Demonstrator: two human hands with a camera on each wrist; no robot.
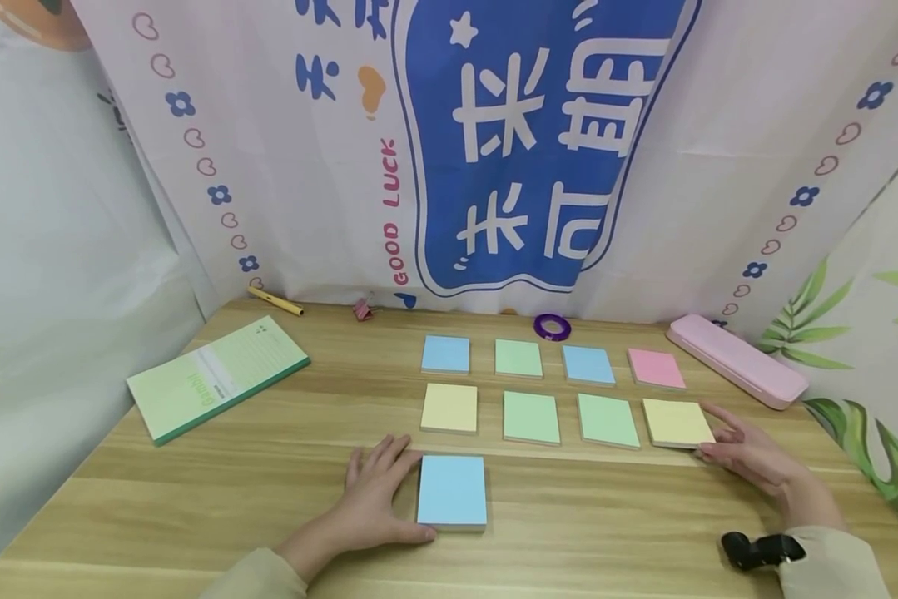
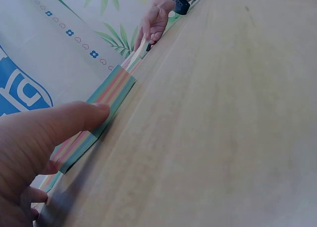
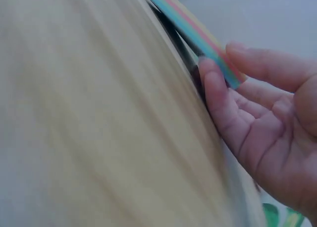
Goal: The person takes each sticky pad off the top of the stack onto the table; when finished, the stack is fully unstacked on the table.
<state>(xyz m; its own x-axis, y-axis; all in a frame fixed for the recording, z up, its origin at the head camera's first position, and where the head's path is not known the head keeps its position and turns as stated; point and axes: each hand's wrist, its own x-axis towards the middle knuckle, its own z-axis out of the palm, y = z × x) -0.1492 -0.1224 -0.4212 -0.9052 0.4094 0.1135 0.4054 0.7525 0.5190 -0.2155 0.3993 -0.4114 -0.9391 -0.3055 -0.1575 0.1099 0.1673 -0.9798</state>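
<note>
My left hand (image 1: 374,499) grips a blue-topped sticky note pad (image 1: 452,491) at its left side, with thumb at the front edge and index finger at the back corner. Coloured layers show along this pad's side (image 2: 115,96) in the left wrist view. At the right, my right hand (image 1: 766,466) pinches the right end of a yellow-topped sticky note pad (image 1: 677,423). In the right wrist view that pad's striped edge (image 3: 198,36) is tilted, its held end raised off the wood, with fingertips underneath and thumb against the edge.
Two rows of sticky note pads lie beyond my hands, including a pink one (image 1: 657,368) and another yellow one (image 1: 449,408). A green notebook (image 1: 216,378), yellow pen (image 1: 276,300), pink clip (image 1: 362,309), purple tape roll (image 1: 552,327) and pink case (image 1: 736,359) surround them. A printed cloth hangs behind.
</note>
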